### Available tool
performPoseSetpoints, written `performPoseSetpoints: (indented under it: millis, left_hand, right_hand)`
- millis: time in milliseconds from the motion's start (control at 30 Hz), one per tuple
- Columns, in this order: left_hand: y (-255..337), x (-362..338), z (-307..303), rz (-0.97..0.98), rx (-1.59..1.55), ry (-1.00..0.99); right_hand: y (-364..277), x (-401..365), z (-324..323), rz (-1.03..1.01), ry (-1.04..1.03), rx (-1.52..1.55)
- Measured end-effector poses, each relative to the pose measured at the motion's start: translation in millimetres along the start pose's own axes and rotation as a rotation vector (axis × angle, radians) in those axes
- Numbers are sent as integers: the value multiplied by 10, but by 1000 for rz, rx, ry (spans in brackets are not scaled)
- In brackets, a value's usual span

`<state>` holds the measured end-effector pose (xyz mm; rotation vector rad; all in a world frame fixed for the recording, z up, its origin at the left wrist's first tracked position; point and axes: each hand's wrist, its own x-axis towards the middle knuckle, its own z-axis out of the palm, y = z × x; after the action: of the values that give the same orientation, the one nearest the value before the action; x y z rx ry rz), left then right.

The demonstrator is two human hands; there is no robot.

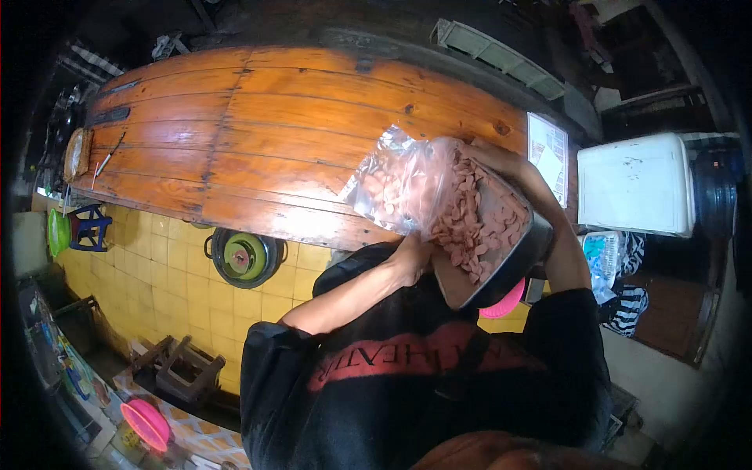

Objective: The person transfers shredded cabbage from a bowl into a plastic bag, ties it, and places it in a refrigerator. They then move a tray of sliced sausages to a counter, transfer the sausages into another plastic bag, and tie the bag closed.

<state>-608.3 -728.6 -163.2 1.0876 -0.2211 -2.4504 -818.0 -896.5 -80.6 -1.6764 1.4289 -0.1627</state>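
Observation:
A dark cutting board (521, 251) heaped with pink sliced sausage pieces (470, 223) is tipped toward a clear plastic bag (395, 184). The bag lies on the wooden table (274, 133) and holds some of the pink pieces. My right hand (501, 160) grips the board's far edge. My left hand (411, 254) is at the board's near edge, by the bag's mouth, fingers closed; whether it holds the bag or the board is unclear. A pink bowl (505, 304) peeks out under the board.
A printed sheet (548, 149) lies at the table's right end, with a white box (634, 184) and a water jug (717, 192) beyond. On the yellow tiled floor are a green-lidded pot (243, 254), a blue stool (90, 227), wooden stools (176, 368) and a pink basin (145, 423).

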Motion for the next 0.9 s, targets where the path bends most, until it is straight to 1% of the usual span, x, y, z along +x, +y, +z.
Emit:
performPoseSetpoints:
  millis: [67, 100, 133, 167, 200, 233, 267, 300, 333, 367, 400, 433, 467, 500, 567, 600, 633, 667, 700, 733, 767, 800, 833, 867, 900]
  left_hand:
    - [10, -26, 26, 10, 30, 26]
    - [41, -65, 62, 22, 55, 54]
    - [66, -86, 73, 19, 55, 54]
    - [106, -103, 78, -4, 138, 74]
    - [122, -131, 90, -30, 221, 93]
    - [135, -159, 122, -33, 224, 91]
    - [186, -202, 182, -2, 185, 79]
    - [181, -239, 214, 22, 142, 68]
    - [106, -229, 186, 17, 143, 66]
    - [50, -211, 162, 67, 172, 14]
    - [19, -172, 148, 120, 199, -39]
    - [3, -112, 149, 130, 197, -43]
    - [11, -109, 186, 97, 99, 30]
    - [-14, -139, 199, 54, 5, 105]
    - [-2, -270, 255, 37, 72, 137]
    - [74, -276, 298, 36, 133, 163]
    - [104, -243, 296, 43, 127, 161]
    - [85, -214, 266, 40, -82, 25]
    - [22, -189, 206, 29, -287, -105]
    - [-90, 50, 45, -29, -200, -112]
    - [-64, -135, 154, -38, -194, -107]
    - [136, -402, 413, 30, -40, 10]
    - [313, -527, 602, 109, 103, 127]
    - [388, -551, 591, 80, 3, 2]
    - [247, -593, 529, 49, -2, 19]
  right_hand:
    - [-74, -66, -50, -54, -107, 70]
    - [-107, -84, -52, -52, -104, 72]
    - [-134, -100, -43, 17, -129, 113]
    - [-144, -113, -29, 86, -154, 154]
    - [-141, -138, -1, 89, -154, 159]
    - [-143, -156, 9, 150, -95, 125]
    - [-143, -168, 1, 208, -32, 88]
    - [-93, -223, 16, 213, -29, 91]
    - [-9, -283, 29, 212, -81, 351]
    - [-10, -304, 8, 204, -131, 607]
    - [-30, -262, -48, 202, -127, 601]
    - [-64, -183, -127, 207, -194, 384]
    - [-86, -144, -167, 214, -260, 170]
    - [-39, -193, -119, 216, -262, 173]
    - [24, -320, -7, 271, -137, 471]
    - [-22, -250, -63, 264, -133, 462]
    - [-70, -160, -113, 284, -179, 312]
    - [-163, -143, -141, 308, -230, 166]
    - [-279, -295, -157, 313, -240, 174]
    - [-453, -564, -165, 97, -163, 301]
    - [-540, -711, -175, -124, -75, 418]
    - [-504, -659, -221, -93, -88, 416]
    - [-444, -517, -262, 10, -119, 344]
    - [-441, -470, -250, 84, -134, 318]
    - [-429, -423, -225, 145, -145, 297]
